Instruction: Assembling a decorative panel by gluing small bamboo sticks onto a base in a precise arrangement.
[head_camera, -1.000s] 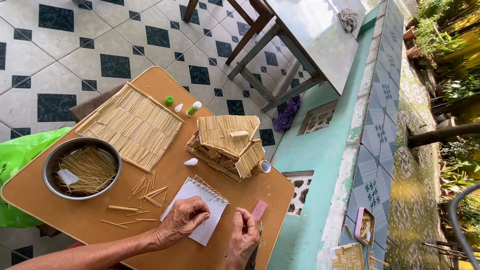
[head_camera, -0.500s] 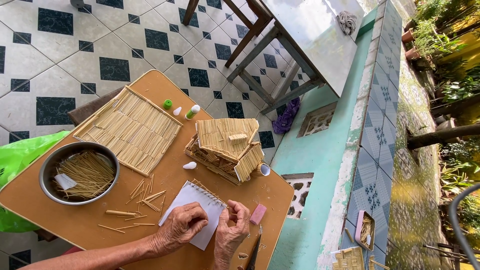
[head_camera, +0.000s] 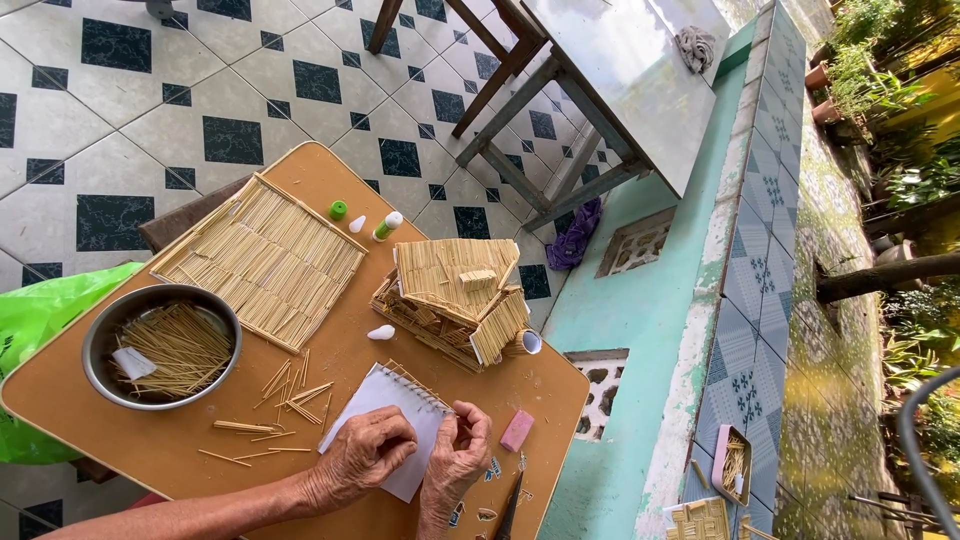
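Observation:
Both my hands rest at the near edge of a brown tabletop. My left hand lies flat on a white spiral notepad, fingers curled over the paper. My right hand sits beside it with fingertips pinched together at the pad's right edge; whether it holds a small stick is too small to tell. Just beyond the pad stands a small house model made of thin sticks. Loose sticks lie scattered to the left of the pad.
A metal bowl of sticks sits at the left, a flat stick panel behind it. A glue bottle, green cap, pink eraser and dark tool lie around. A metal table stands beyond.
My right hand moved left from the table's edge near the pink eraser to the notepad's right edge, beside my left hand. The left hand stayed on the pad.

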